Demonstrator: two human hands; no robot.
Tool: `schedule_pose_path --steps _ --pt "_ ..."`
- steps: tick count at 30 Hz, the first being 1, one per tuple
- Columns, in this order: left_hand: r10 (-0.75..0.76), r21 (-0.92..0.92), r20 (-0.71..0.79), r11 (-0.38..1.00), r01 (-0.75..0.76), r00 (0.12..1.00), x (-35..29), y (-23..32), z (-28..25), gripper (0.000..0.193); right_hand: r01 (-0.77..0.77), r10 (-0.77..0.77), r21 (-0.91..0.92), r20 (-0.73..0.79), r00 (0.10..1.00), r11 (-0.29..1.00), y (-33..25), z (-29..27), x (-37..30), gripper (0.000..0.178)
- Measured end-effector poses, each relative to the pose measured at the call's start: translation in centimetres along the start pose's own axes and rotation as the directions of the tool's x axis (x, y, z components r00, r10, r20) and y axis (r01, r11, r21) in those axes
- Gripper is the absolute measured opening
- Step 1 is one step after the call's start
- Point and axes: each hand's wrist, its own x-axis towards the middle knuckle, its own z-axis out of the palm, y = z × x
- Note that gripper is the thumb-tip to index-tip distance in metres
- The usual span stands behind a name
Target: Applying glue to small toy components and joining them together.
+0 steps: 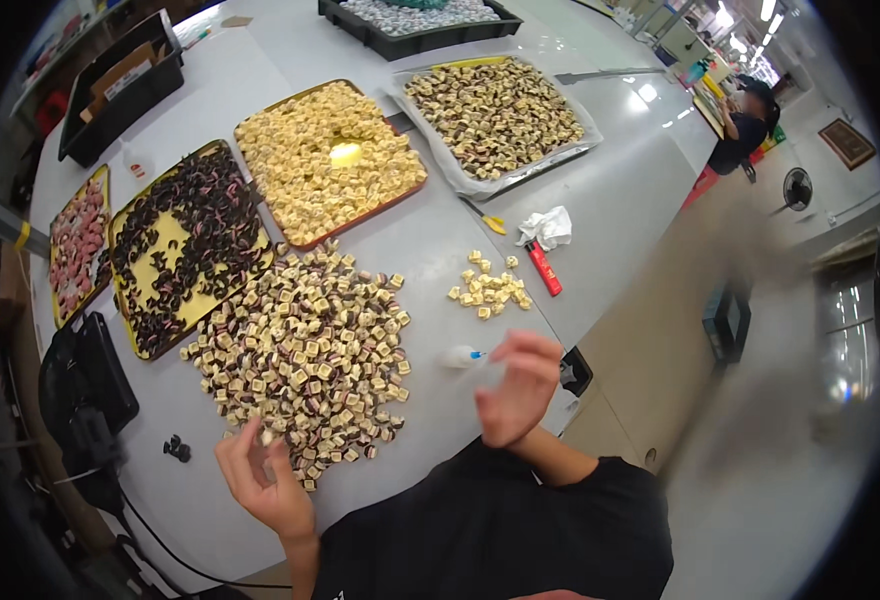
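A large heap of small cream-and-dark square pieces (305,350) lies loose on the table in front of me. At the heap's near left edge is my left hand (268,490), its fingers bent and the thumb apart from them; I see nothing clearly held. My right hand (518,395) is raised to the right of the heap, somewhat blurred, fingers stretched out and palm turned inward. Beside its fingertips is a small whitish bottle (455,357) with a blue tip. Beyond that hand sits a small group of plain cream pieces (490,288).
Trays hold cream pieces (310,150), dark curved parts (175,235), pink parts (80,235) and assembled pieces (495,110). A red lighter-like stick (543,268), crumpled tissue (548,228) and yellow-handled tool (494,224) lie rightward. A black device (100,370) stands left; a person (740,130) sits far right.
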Motion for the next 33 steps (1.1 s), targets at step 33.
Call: schedule_pose_path --steps 33 --pt "-0.065 0.496 -0.153 0.858 0.133 0.986 2.7 -5.2 -7.2 0.009 -0.422 0.422 -0.084 0.363 0.831 0.903 1.3 -2.1 2.6 0.027"
